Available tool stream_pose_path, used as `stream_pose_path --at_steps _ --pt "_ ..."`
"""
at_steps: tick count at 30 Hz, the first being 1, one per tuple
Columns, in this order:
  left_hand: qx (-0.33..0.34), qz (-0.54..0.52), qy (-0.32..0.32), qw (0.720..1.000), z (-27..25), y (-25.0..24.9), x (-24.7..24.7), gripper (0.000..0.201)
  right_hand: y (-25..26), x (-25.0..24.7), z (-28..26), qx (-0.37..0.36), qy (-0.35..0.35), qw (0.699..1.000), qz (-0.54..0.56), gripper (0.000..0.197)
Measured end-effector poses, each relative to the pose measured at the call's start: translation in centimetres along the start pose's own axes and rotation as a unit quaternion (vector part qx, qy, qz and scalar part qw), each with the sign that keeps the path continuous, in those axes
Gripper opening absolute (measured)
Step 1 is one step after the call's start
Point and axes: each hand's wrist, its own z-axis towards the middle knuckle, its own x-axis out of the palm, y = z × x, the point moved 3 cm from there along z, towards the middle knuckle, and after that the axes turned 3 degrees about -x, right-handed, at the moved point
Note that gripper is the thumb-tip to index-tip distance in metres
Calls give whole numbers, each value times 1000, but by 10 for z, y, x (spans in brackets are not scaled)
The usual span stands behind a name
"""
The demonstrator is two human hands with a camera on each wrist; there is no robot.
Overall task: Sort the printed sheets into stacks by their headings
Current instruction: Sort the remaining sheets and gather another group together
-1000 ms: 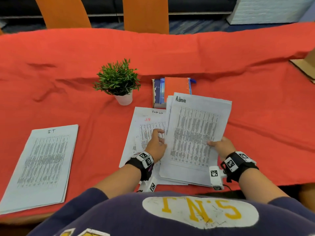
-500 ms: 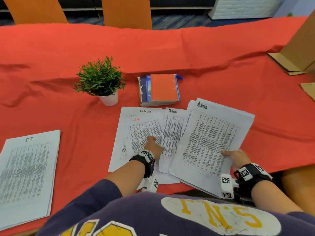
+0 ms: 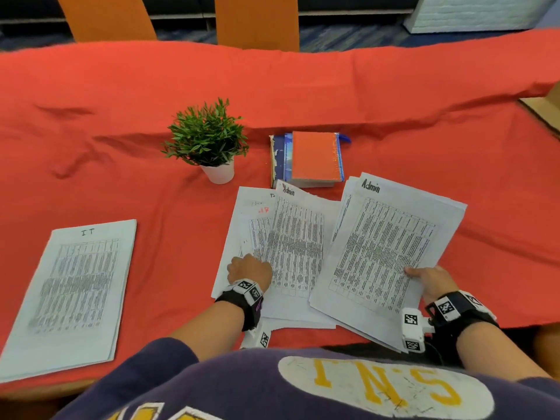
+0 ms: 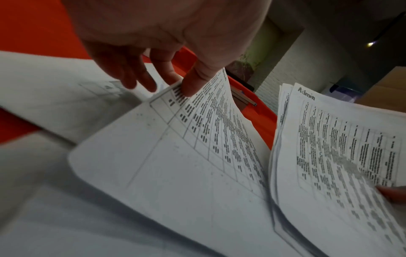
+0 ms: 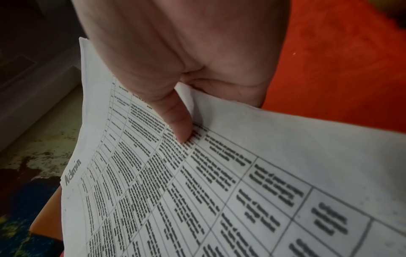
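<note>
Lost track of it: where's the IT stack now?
In the head view, the IT stack lies flat at the table's far left, apart from the potted plant.

"IT" heads the left stack; "Admin" heads the middle sheet and the right-hand sheaf.

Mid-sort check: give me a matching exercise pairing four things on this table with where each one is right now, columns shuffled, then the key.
Things
1. IT stack
2. Admin bundle
3. loose Admin sheet
4. orange notebook

Places
A. lies on the books beyond the papers
B. alone at the table's left, no hand on it
C. right hand grips its near edge
D. left hand pinches its left edge over the middle pile

Pairs: 1-B, 2-C, 3-D, 4-A
</note>
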Motion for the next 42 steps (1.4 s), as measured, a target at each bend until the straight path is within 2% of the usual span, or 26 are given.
stream_pose_path --at_steps 3,7,14,17,19,21,23,27,31,33,37,42 --pt "-17 -6 -11 1000 0 8 -7 27 3 16 4 -5 21 1000 5 40" --pt "-16 -71 13 997 7 6 -9 29 7 31 8 -15 41 998 -39 28" --pt "26 -166 3 986 11 -2 -16 37 5 39 26 -20 34 999 -7 37" --pt "43 -208 9 977 9 -6 -16 49 4 40 29 -23 38 999 -22 43" --pt "60 -200 27 977 9 -9 -17 50 6 42 27 -21 41 998 -33 43" --pt "96 -148 35 984 8 -13 -19 39 6 44 27 -20 42 998 -31 42" --pt "117 -121 23 986 2 -15 -26 32 6 44 33 -20 41 997 -67 42" --pt "132 -126 -32 983 -6 -15 -60 33 13 39 34 -23 28 996 -83 41" --pt "177 -185 -84 963 -7 -13 -105 26 29 30 25 -35 18 998 -58 43" --pt "200 -227 -88 949 -9 -15 -127 23 38 25 27 -40 8 999 -31 43" --pt "209 -341 -42 915 -17 -25 -152 25 55 29 31 -60 18 998 12 33" --pt "193 -438 20 878 -28 -38 -149 30 63 61 26 -76 43 996 1 35"
